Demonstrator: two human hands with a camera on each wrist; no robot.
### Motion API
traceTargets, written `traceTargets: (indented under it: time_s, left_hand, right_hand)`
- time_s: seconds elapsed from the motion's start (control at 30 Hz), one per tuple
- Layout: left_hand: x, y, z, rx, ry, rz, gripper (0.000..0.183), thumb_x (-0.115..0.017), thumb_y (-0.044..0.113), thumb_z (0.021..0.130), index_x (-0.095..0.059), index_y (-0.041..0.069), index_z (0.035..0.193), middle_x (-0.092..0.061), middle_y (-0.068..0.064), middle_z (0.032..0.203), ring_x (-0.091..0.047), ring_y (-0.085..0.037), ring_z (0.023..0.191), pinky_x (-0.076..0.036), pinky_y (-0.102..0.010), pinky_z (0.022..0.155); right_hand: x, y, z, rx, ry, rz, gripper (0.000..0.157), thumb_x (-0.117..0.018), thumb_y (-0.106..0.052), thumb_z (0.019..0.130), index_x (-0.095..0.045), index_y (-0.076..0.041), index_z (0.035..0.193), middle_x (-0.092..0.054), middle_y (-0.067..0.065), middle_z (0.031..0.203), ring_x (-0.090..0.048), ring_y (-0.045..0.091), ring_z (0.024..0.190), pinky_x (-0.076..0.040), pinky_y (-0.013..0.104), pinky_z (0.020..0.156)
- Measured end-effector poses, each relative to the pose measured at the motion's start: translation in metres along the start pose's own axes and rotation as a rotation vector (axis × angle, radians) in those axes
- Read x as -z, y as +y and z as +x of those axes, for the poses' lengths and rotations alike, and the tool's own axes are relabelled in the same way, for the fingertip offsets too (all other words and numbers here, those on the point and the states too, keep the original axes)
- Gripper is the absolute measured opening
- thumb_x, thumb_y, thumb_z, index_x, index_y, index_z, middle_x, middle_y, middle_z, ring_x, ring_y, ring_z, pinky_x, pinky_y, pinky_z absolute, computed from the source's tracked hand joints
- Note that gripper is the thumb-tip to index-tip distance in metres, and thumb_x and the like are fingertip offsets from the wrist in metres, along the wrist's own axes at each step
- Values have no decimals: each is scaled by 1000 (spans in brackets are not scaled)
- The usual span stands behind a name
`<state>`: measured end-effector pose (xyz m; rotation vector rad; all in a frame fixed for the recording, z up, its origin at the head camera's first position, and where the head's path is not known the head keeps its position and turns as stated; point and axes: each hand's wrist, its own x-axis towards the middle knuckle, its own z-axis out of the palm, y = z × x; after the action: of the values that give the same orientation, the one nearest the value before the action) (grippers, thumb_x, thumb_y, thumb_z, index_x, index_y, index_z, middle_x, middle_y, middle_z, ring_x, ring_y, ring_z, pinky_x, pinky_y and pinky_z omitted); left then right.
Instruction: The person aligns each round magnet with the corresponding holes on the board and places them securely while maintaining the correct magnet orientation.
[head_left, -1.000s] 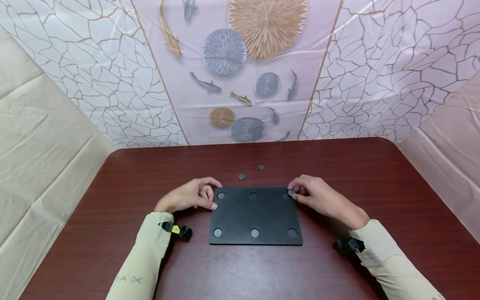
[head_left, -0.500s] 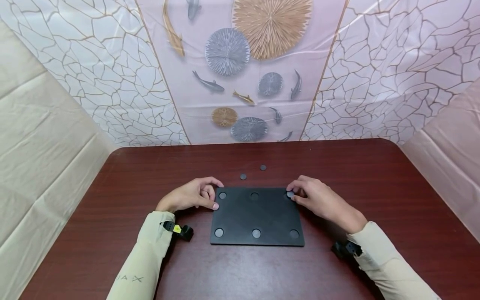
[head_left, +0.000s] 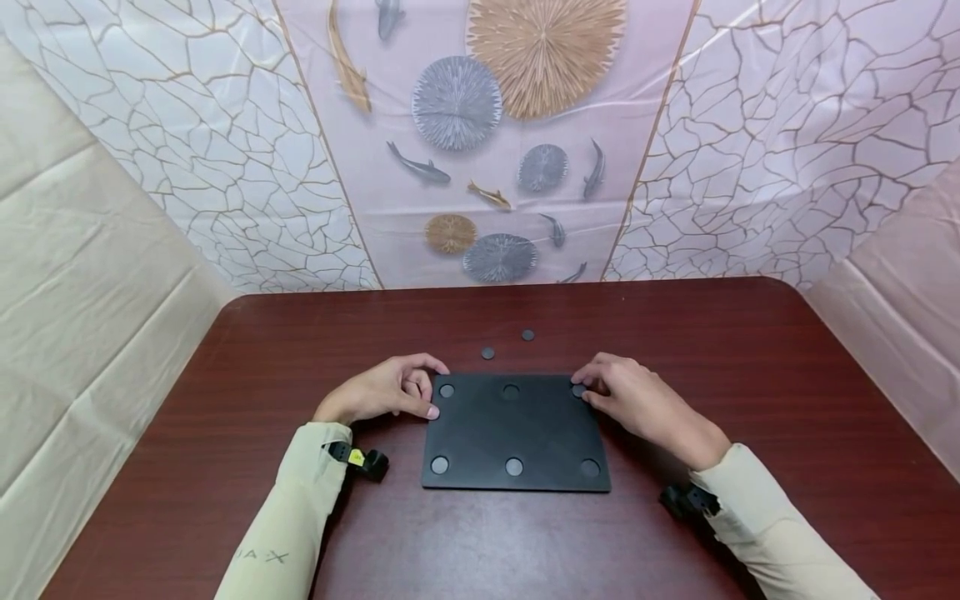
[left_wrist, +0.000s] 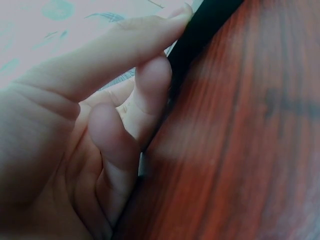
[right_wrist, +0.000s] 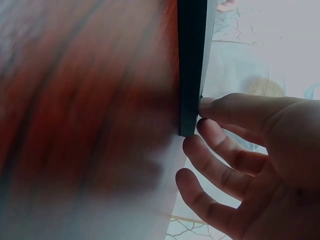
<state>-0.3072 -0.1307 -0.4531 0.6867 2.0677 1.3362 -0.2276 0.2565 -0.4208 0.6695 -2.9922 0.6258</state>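
A black rectangular board (head_left: 517,429) with round recesses along its far and near edges lies flat on the table. My left hand (head_left: 386,390) grips its far left corner, thumb on the left edge and index finger at the far edge. In the left wrist view, the other fingers of the left hand (left_wrist: 115,120) curl against the board's side. At the far right recess, my right hand (head_left: 637,400) pinches a small dark disc (head_left: 578,390) between thumb and fingertips. The right wrist view shows the thumb of the right hand (right_wrist: 240,150) at the board's edge, with the disc hidden.
Two loose dark discs, one nearer (head_left: 488,353) and one farther (head_left: 528,335), lie beyond the board. Lighter grey discs fill the near left (head_left: 439,465) and near middle (head_left: 513,467) recesses. The reddish-brown table (head_left: 300,342) meets a patterned cloth backdrop (head_left: 480,142).
My right hand has lowered the disc from above the far right corner of the board into or onto the recess there. The left hand keeps its hold; the head view has shifted slightly.
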Motion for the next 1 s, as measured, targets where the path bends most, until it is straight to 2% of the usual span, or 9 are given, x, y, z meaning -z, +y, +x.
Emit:
traceTargets:
  time_s: [0.3, 0.67, 1.0]
  left_hand:
    - [-1, -2, 0, 28, -2, -19, 63, -86, 5, 87, -54, 5, 141, -63, -3, 83, -55, -12, 65, -45, -25, 66]
    - [0, 0, 1, 10, -9, -7, 62, -86, 6, 87, -55, 5, 141, -62, -2, 83, -55, -13, 64, -45, -26, 66]
    - [-1, 0, 0, 7, -9, -9, 61, -85, 6, 88, -55, 5, 141, -62, -3, 83, -55, -13, 64, -45, -26, 66]
  right_hand:
    - [0, -4, 0, -40, 2, -14, 17, -77, -5, 95, -78, -9, 112, -71, 2, 106, -68, 15, 88, -58, 40, 73]
    - [2, -3, 2, -84, -34, 46, 17, -75, -3, 96, -76, -6, 113, -68, 1, 98, -63, 12, 82, -52, 33, 69]
    - [0, -3, 2, -86, 3, 48, 20, -78, -6, 94, -74, -6, 113, -66, 3, 98, -63, 17, 87, -53, 37, 72]
